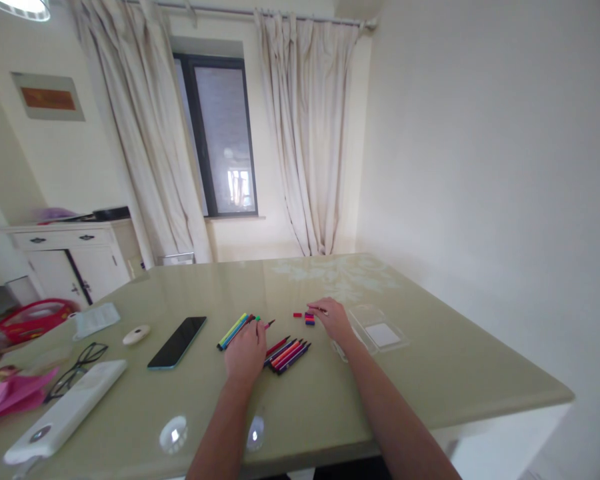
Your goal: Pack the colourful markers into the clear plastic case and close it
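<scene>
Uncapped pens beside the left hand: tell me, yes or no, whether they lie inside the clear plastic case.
No, the uncapped pens lie on the tabletop, apart from the clear plastic case.

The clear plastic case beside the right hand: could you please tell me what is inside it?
A white rectangular piece shows in the right part of the clear plastic case. The right wrist hides some of the case, so anything there cannot be seen.

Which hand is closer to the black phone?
Left. The left hand is right of the phone, with a few markers between; the right hand is farther right, beside the small caps.
</scene>
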A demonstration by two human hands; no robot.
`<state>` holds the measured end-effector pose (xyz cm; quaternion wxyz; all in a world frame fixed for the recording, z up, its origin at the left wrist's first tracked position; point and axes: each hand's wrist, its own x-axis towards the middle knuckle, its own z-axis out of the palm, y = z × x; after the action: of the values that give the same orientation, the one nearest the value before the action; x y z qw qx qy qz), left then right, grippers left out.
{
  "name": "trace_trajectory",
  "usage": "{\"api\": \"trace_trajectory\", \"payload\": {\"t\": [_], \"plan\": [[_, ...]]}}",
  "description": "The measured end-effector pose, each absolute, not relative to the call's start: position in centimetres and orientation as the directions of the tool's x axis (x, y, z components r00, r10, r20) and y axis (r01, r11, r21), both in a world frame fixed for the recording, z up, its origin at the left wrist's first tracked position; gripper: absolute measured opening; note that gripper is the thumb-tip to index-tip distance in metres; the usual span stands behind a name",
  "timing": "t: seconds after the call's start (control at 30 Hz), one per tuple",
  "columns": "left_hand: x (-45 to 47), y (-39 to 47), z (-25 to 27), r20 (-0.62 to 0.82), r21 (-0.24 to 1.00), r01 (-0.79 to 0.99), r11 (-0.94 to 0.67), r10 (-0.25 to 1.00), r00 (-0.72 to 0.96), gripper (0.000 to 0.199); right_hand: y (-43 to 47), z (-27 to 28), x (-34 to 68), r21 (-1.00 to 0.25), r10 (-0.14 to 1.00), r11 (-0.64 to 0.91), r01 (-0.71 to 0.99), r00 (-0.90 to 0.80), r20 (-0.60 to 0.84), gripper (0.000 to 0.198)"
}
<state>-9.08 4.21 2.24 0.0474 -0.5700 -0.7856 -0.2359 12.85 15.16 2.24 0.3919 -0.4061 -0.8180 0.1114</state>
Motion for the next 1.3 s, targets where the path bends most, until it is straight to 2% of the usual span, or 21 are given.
{"api": "trace_trajectory", "payload": {"t": [0.17,0.3,0.37,0.53,0.7,0.83,0.97,1.03,1.17,1.3], "plan": [[-9.2,4.8,0.7,0.340,0.241,0.964,0.116,0.920,-0.196,0.025,14.6,1.4,10.9,-0.425,0.776,0.613,0.665,-0.408,0.481,0.025],[-9.3,5.0,0.4,0.304,0.256,0.966,0.033,0.946,-0.113,0.026,14.5,1.0,8.9,-0.316,0.800,0.579,0.752,-0.448,0.399,0.021],[-9.5,5.0,0.5,0.313,0.270,0.960,0.070,0.937,-0.156,0.028,14.8,0.9,8.4,-0.268,0.825,0.542,0.797,-0.442,0.353,0.017],[-10.6,4.6,0.7,0.362,0.224,0.902,0.369,0.828,-0.428,0.025,15.2,1.0,8.1,-0.195,0.836,0.501,0.843,-0.413,0.361,0.012],[-11.1,4.2,0.6,0.284,0.212,0.899,0.383,0.856,-0.432,0.018,14.3,1.6,9.1,-0.240,0.830,0.481,0.843,-0.350,0.434,0.015],[-11.0,4.4,0.6,0.287,0.216,0.907,0.362,0.864,-0.414,0.020,13.3,1.7,9.6,-0.311,0.795,0.550,0.775,-0.373,0.478,0.018],[-10.4,4.8,0.7,0.354,0.257,0.935,0.246,0.876,-0.327,0.019,12.4,1.5,8.7,-0.368,0.732,0.660,0.655,-0.450,0.512,0.026],[-9.9,5.0,0.9,0.401,0.301,0.948,0.105,0.888,-0.226,0.018,12.1,1.4,8.3,-0.357,0.678,0.725,0.589,-0.521,0.518,0.033],[-8.8,5.0,1.1,0.457,0.376,0.915,-0.147,0.888,-0.046,0.024,12.0,1.5,8.1,-0.296,0.619,0.782,0.548,-0.627,0.473,0.025],[-8.1,4.5,1.5,0.411,0.304,0.939,-0.161,0.912,0.023,0.034,12.6,1.5,8.8,-0.255,0.531,0.847,0.467,-0.707,0.467,0.024]]}}
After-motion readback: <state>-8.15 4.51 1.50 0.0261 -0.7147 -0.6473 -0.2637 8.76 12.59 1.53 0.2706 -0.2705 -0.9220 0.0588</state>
